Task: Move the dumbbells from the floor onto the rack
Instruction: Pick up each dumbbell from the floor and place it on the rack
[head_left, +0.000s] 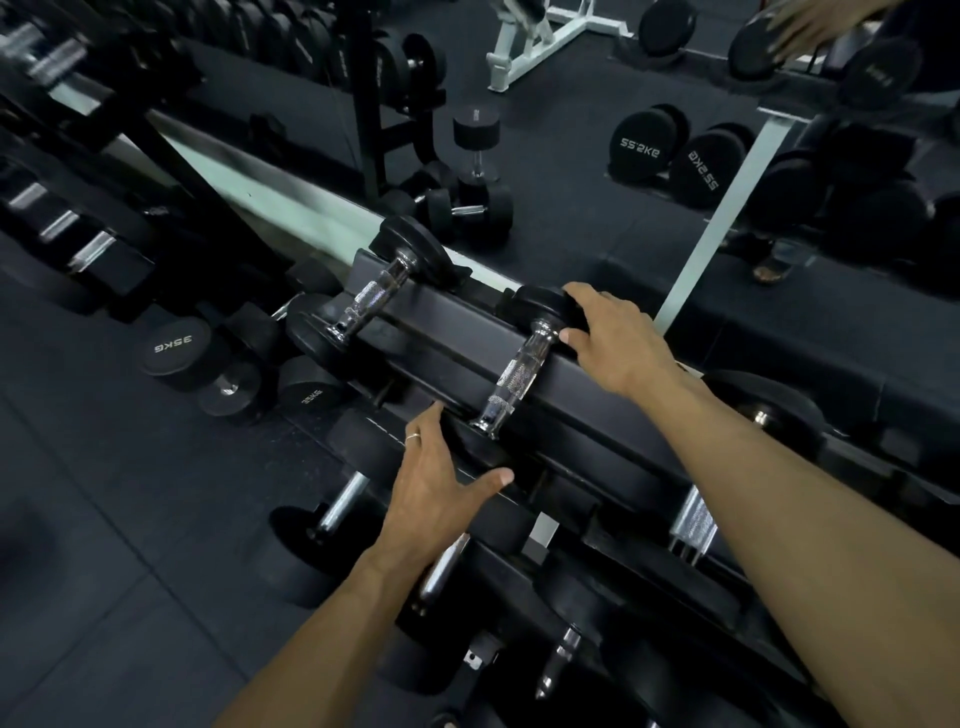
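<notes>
A black dumbbell with a chrome knurled handle (517, 375) lies across the top tier of the black rack (587, 395). My right hand (613, 338) rests on its far head, fingers spread over the black rubber. My left hand (441, 478) lies on its near head, fingers straight and thumb out, a ring on one finger. A second dumbbell (371, 296) sits on the same tier to the left. On the floor at the left stand black dumbbells marked 35KG (174, 345).
Lower rack tiers below my arms hold several more dumbbells (337, 506). A mirror behind the rack reflects floor dumbbells (470, 200), a white bench frame (540, 36) and 22.5KG dumbbells (641, 150). Dark rubber floor (104, 571) spreads at the lower left.
</notes>
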